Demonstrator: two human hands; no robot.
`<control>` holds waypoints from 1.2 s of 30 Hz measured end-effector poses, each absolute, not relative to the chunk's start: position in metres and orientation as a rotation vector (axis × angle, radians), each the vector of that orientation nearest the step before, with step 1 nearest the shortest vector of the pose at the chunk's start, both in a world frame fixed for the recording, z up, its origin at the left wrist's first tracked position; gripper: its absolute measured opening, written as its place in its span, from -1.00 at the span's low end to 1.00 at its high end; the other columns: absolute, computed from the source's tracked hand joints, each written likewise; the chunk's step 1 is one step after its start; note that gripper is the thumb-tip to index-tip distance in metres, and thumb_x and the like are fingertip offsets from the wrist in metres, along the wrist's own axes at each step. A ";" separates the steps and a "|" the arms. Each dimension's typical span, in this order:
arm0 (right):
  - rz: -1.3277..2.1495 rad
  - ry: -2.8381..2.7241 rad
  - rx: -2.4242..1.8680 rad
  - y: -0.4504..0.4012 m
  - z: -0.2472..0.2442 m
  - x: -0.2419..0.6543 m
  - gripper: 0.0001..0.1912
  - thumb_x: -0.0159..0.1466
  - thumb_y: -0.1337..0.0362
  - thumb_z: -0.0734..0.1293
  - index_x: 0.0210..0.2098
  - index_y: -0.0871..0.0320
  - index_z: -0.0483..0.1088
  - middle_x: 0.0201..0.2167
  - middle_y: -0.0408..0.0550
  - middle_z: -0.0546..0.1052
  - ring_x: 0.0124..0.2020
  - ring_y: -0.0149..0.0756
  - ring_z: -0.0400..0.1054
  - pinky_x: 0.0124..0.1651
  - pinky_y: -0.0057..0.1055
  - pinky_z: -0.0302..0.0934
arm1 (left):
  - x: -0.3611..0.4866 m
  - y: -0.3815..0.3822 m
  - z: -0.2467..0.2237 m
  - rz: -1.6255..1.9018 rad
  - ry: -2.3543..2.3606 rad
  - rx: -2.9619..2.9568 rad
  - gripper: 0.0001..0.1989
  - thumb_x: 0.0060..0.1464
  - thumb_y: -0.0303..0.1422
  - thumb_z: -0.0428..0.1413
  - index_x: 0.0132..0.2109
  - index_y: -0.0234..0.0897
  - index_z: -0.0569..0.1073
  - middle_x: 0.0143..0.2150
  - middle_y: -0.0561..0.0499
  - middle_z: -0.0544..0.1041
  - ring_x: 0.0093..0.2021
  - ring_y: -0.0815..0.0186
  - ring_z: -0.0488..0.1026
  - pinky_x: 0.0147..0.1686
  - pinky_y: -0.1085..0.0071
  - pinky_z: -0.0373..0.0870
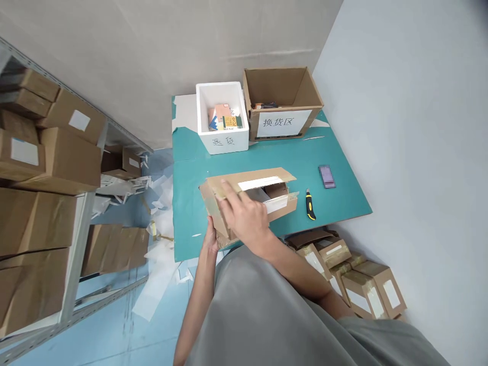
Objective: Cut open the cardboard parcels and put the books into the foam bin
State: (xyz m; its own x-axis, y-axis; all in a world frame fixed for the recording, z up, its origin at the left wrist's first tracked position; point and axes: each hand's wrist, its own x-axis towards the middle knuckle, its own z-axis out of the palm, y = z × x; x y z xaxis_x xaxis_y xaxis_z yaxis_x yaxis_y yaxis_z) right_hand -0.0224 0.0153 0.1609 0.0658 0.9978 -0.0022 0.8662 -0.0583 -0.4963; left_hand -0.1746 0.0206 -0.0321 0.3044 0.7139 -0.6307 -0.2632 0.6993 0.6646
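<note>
A cardboard box [282, 209] lies on the near part of the table, its top slit along the middle with the flaps partly lifted. Something grey and flat shows inside through the gap. My left hand [210, 238] grips the box's near left corner, thumb on the side and the other fingers mostly hidden. Across the top reaches my right hand [247, 213], its fingers stretched out over the left end of the flaps; whether it presses on them I cannot tell. To the right of the box rests a black and yellow utility knife [310, 206].
On the green-topped table [190, 188], a white foam box [223, 141] with books stands at the back beside a larger open carton [284, 123]. A blurred phone-sized object [327, 176] lies at right. Shelves with cartons [70, 157] stand left; more cartons [360, 290] are piled below right.
</note>
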 end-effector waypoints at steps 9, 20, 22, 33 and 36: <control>0.656 -1.123 -1.757 0.011 0.121 0.136 -0.29 0.57 -0.12 0.07 0.59 0.03 0.09 0.24 0.13 0.59 0.15 -0.01 0.54 0.17 -0.12 0.42 | -0.146 0.054 0.016 0.987 1.242 0.571 -0.20 -0.20 0.03 0.52 0.13 -0.25 0.50 0.02 -0.14 0.72 0.06 -0.02 0.69 0.09 0.19 0.63; 0.801 -0.622 -1.700 0.008 0.039 0.177 -0.08 0.42 -0.30 0.14 0.54 0.19 0.09 -0.01 0.12 0.66 -0.14 -0.15 0.59 -0.16 -0.30 0.48 | -0.080 0.049 0.046 0.866 1.287 0.715 -0.36 -0.16 -0.12 0.52 0.06 -0.23 0.60 0.22 -0.20 0.64 0.36 -0.17 0.48 0.29 0.04 0.52; 0.888 -0.546 -1.667 0.009 0.028 0.189 -0.14 0.37 -0.34 0.21 0.35 0.19 0.32 -0.24 0.02 0.67 -0.32 -0.20 0.56 -0.27 -0.36 0.43 | -0.073 0.046 0.055 0.780 1.341 0.764 -0.41 -0.09 -0.16 0.52 0.08 -0.22 0.62 0.24 -0.19 0.63 0.38 -0.18 0.45 0.35 -0.02 0.46; 1.654 -0.880 -1.429 0.003 0.048 0.234 -0.36 0.34 -0.25 0.41 0.11 0.13 0.63 0.09 0.09 0.69 0.10 -0.04 0.56 0.18 -0.14 0.41 | -0.092 0.050 0.063 0.864 1.603 0.697 -0.42 -0.04 -0.10 0.47 0.07 -0.31 0.63 0.10 -0.21 0.70 0.29 -0.21 0.54 0.30 -0.08 0.52; 1.646 -0.930 -1.408 0.000 0.065 0.230 -0.26 0.23 -0.14 0.54 0.29 0.09 0.51 0.06 0.03 0.68 0.08 -0.11 0.55 0.20 -0.14 0.41 | -0.102 0.049 0.058 0.882 1.603 0.684 -0.41 -0.03 -0.07 0.47 0.09 -0.30 0.64 0.13 -0.20 0.69 0.31 -0.18 0.53 0.34 -0.04 0.48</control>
State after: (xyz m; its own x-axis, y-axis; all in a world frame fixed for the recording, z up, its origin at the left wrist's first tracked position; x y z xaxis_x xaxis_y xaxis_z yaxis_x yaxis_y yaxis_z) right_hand 0.2299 0.0004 0.0652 -0.0986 0.8955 -0.4339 -0.0910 -0.4424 -0.8922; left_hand -0.1015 0.0486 0.0584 -0.2044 0.8136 -0.5443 -0.0241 0.5516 0.8337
